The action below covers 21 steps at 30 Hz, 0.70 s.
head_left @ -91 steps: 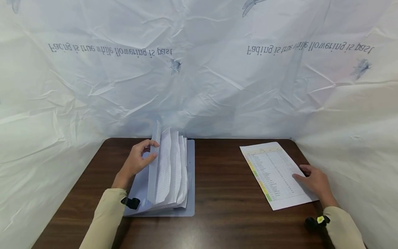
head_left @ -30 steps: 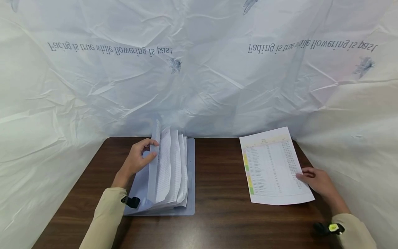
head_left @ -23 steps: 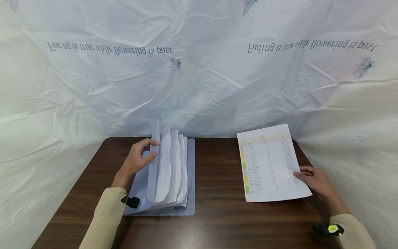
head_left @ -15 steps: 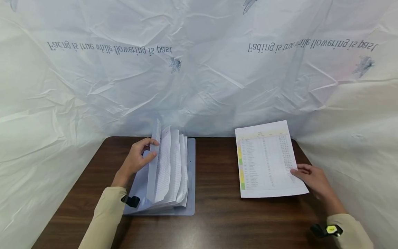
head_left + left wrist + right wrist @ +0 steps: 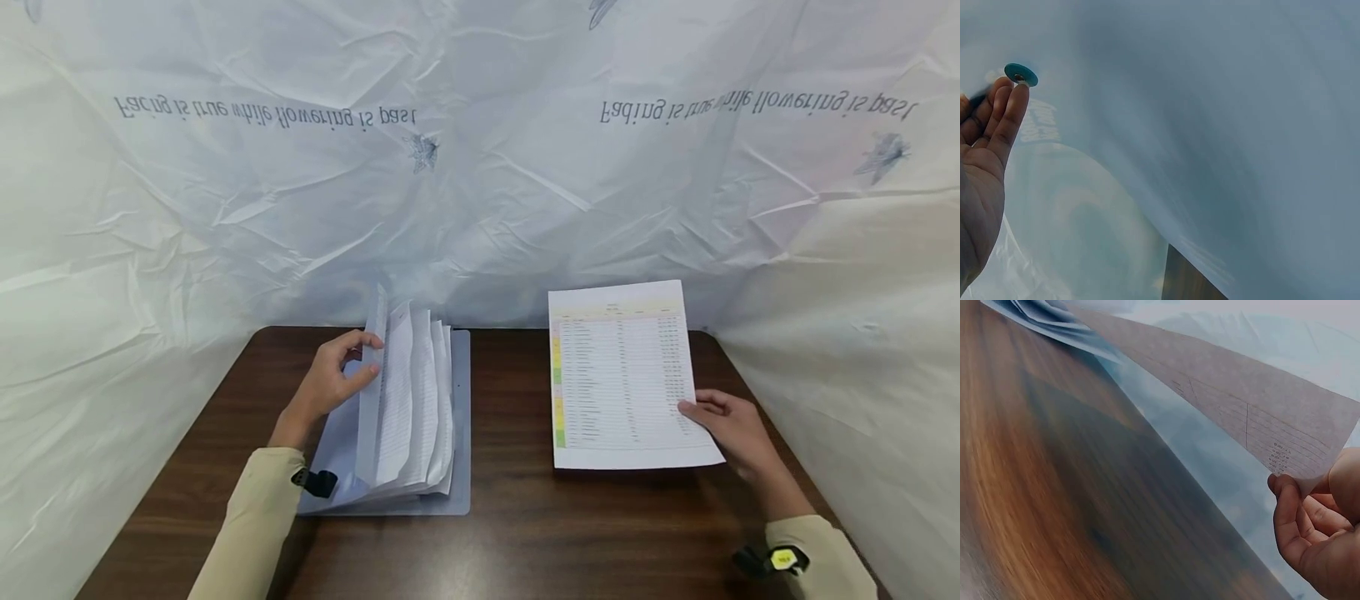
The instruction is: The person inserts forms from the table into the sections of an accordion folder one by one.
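A bluish plastic document folder [image 5: 461,425] lies at the left of the table with its cover lifted. My left hand [image 5: 327,379] pinches the edge of that cover. In the left wrist view a round teal button [image 5: 1020,71] sits at my fingertips on the folder's plastic. Several white printed sheets [image 5: 420,408] stand fanned inside the folder. To the right, my right hand [image 5: 735,425] pinches the right edge of a printed sheet [image 5: 618,379], a table with coloured cells down its left side. That sheet is raised off the table, and its underside shows in the right wrist view.
Both things are over a dark brown wooden table [image 5: 487,533]. Its far edge meets a wrinkled white sheet wall [image 5: 510,233] with printed lettering, which also closes off both sides. Black wrist cameras [image 5: 315,482] are strapped on.
The printed sheet has lifted off the table, straightened and moved left with my right hand, closer to the folder. My left hand and the folder cover stay where they were.
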{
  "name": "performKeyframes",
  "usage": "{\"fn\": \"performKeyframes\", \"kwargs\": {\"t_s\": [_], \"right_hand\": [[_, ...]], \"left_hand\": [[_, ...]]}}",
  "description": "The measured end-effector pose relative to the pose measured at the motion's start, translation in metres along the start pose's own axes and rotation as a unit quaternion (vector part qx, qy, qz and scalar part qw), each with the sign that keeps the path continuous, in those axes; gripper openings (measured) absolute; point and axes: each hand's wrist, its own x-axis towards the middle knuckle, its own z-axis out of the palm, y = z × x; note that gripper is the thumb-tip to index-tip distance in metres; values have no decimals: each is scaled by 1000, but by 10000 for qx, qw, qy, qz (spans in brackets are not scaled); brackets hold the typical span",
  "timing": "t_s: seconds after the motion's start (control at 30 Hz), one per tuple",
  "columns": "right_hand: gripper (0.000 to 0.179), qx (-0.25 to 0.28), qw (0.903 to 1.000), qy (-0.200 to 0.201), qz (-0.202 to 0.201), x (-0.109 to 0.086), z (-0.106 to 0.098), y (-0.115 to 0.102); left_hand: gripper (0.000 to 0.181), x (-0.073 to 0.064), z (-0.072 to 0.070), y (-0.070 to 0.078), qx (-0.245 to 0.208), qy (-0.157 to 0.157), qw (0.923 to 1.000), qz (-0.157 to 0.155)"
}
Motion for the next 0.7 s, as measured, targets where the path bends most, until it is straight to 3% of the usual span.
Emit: {"fn": "performKeyframes", "kwargs": {"t_s": [0.1,0.33,0.7], "right_hand": [[64,137,9999,-82,8,0,9,-3],[59,305,9994,-175,54,-2,30,-11],[52,450,9985,-290,-69,-3,60,-26]], "left_hand": [[26,1,-2,13,-15,16,10000,39],[25,1,-1,16,-58,-9,10000,17],[31,-4,5,-25,-41,11,10000,-33]]}}
